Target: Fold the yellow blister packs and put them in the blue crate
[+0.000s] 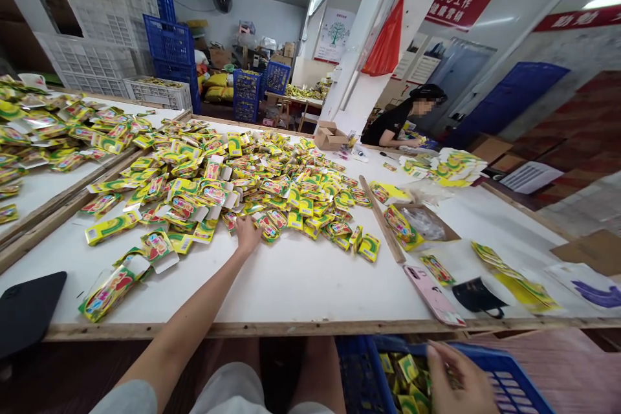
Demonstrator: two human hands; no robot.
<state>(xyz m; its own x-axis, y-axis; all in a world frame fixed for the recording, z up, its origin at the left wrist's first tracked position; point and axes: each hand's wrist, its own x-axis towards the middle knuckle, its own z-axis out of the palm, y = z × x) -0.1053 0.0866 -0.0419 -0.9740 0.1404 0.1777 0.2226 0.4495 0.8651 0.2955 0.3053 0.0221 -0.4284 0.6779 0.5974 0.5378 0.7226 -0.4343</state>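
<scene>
Left hand (247, 234) reaches across the white bench (291, 284), fingers curled on the near edge of the yellow packet pile (233, 181); whether the grip holds one, can't tell. Right hand (458, 381) sits low, grip loosely open over packets in the blue crate (509, 388).

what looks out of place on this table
A pink phone lies at the near edge of the white table, one corner poking past the wooden rim. Several yellow packets nearby lie with flaps open.
</scene>
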